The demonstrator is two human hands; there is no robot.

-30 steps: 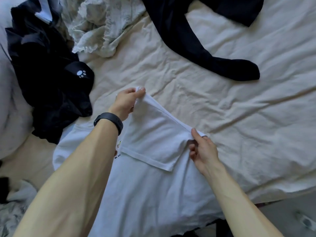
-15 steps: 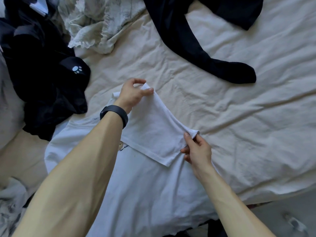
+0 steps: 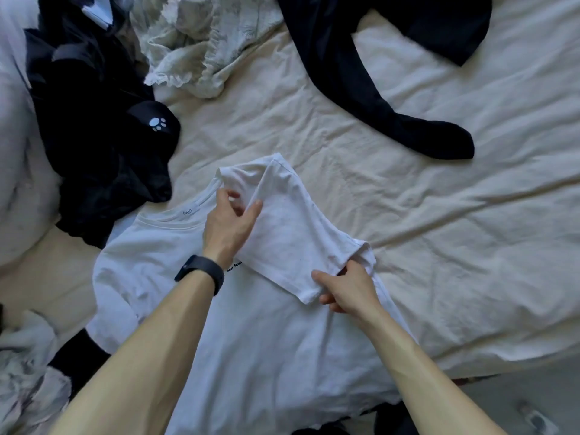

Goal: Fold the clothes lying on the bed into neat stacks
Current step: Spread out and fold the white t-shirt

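A small grey label inside the collar of the white T-shirt (image 3: 251,346) carries a short word, too small to read with certainty, and a line of black print on the chest peeks out beside the left wrist, only the letters "Fami" or so legible, the rest covered. A white paw print (image 3: 158,124) marks the black garment (image 3: 94,142) heaped at the left of the frame. The T-shirt lies front up in the lower centre of the frame, its collar towards the upper left, with one short sleeve (image 3: 292,233) turned in across the chest. The left hand (image 3: 230,224), a black wristband (image 3: 201,273) on its wrist, pinches a raised fold of that sleeve near the shoulder between thumb and fingertips. The right hand (image 3: 348,288) grips the sleeve's hem corner, thumb on top and fingers curled beneath. The surface is a bed with a creased cream sheet (image 3: 439,221). Black tights (image 3: 376,98) sprawl across the upper right, a pale lace-edged garment (image 3: 201,48) is bunched at the top centre, and crumpled light fabric (image 3: 25,378) sits in the lower left corner. A strip of grey floor (image 3: 518,406) shows at the lower right past the bed's edge.
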